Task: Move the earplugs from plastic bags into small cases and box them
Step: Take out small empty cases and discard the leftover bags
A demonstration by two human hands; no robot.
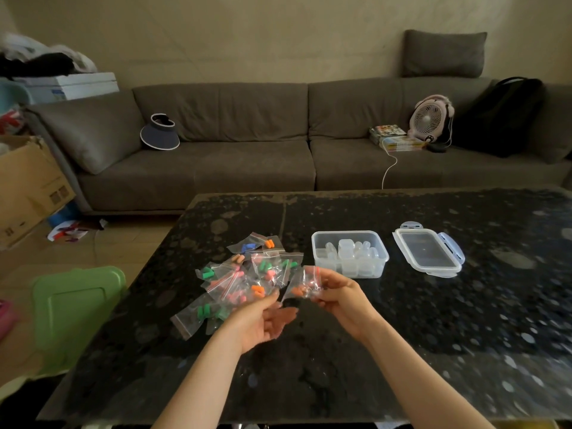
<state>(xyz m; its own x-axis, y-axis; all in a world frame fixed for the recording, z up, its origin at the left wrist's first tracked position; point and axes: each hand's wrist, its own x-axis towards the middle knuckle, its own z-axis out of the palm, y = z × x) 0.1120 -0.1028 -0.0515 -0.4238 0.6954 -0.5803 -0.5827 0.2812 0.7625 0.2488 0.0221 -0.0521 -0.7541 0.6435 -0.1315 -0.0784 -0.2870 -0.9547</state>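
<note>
- right hand: fingers curled, pinching a small clear zip bag with a red seal strip. The bag is held above the counter at the near right edge of the pile.
- orange foam earplugs: inside that held bag, at its lower end.
- left hand: palm up, fingers loose and spread, gripping nothing. Fingertips sit just beside the bag's left edge; blurred, so contact can't be confirmed.
- pile of clear zip bags: lying overlapped on the black speckled stone counter, beyond the left hand. Green, blue, orange and pink plugs show through them.
- clear rectangular plastic box: on the counter just right of the pile, lid off. Small translucent cases are heaped inside; can't tell whether any are open.
- clear snap-lock lid with pale blue clips: flat on the counter right of the box, not touching it.
- background: grey-brown fabric sofa behind the counter. On it are a dark sun visor at left, and a pink desk fan beside a stack of books at right.
- floor, left: light green plastic panel, kind unclear, and a brown cardboard box further back.
</note>
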